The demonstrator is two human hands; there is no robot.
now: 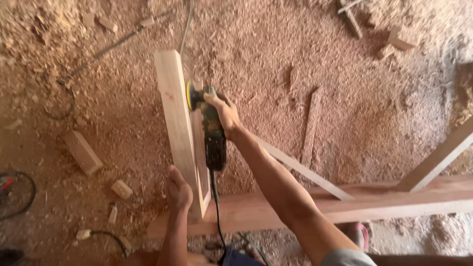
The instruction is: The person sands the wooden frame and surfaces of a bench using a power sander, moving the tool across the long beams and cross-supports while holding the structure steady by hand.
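Nearest the camera, both forearms reach forward to a pale wooden board (178, 130) that stands on edge on a reddish beam (345, 202), and everything else is placed by that board. Far left of it, a black cable loop (19, 194) lies on the sawdust floor (345, 74), with small offcut blocks (83, 152) and a white plug (84, 234) closer in. At the board's near bottom corner, the left hand (178, 189) has its grip wrapped round the left edge, fingers curled shut on the wood. Against the board's right face sits a green sander (209, 130), its yellow disc (189, 95) touching the upper part of that face. The right hand (224, 112) has its grip closed over the top of the sander body, fingers pressed round it. A black cord (217, 207) hangs from the tool's rear, just right of the board's foot. Further right, thin slats (310, 128) lie on the floor and lean from the beam. No packages, labels or signs can be made out.
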